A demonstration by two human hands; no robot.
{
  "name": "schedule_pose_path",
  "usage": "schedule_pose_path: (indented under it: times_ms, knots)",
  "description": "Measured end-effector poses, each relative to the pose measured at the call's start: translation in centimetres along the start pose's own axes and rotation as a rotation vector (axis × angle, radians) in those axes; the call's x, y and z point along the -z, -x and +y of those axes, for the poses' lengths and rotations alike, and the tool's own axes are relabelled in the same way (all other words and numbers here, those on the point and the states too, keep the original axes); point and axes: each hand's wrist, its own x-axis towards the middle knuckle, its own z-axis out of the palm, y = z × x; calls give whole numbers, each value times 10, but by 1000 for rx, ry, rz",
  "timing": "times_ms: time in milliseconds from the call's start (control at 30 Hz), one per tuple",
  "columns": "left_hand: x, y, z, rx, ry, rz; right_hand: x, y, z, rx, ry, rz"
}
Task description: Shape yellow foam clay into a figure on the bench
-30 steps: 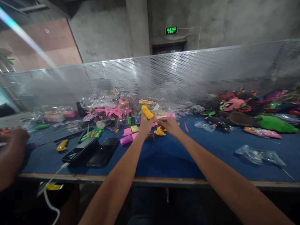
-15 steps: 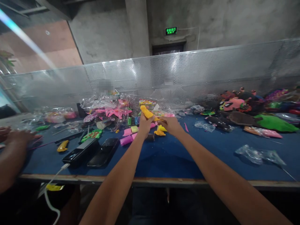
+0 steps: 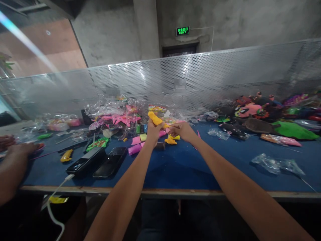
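Above the blue table, my left hand (image 3: pixel 153 131) is closed around a lump of yellow modelling clay (image 3: pixel 154 118), whose rounded end sticks up past the fingers. The fingers of my right hand (image 3: pixel 184 131) pinch the thin right end of the same clay. Just below the hands lies a second yellow clay piece (image 3: pixel 171 140) on the table. Left of it are several small packs of pink, purple and pale yellow clay (image 3: pixel 135 149), beside a dark brown one (image 3: pixel 159 146).
A phone (image 3: pixel 110 162) and a power bank (image 3: pixel 86 163) with a white cable lie front left. A co-worker's hand (image 3: pixel 22 150) is at the far left. Plastic wrappers and a pink figure (image 3: pixel 121 119) pile up behind; plush-like shapes (image 3: pixel 255 112) and a clear bag (image 3: pixel 267 164) lie right.
Both hands stay on the yellow clay; its upper end has tipped slightly left and the right fingers have shifted a little along its thin end. The co-worker's hand has moved slightly.
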Motion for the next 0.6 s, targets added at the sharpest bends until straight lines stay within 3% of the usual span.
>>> schedule_pose_path:
  times_ms: [267,600]
  knots:
    - [5,-4,7,23,101,115,-1,2,-4,-136,-204,136]
    - [4,-2,5,15,31,95,-8,3,0,-70,-174,146]
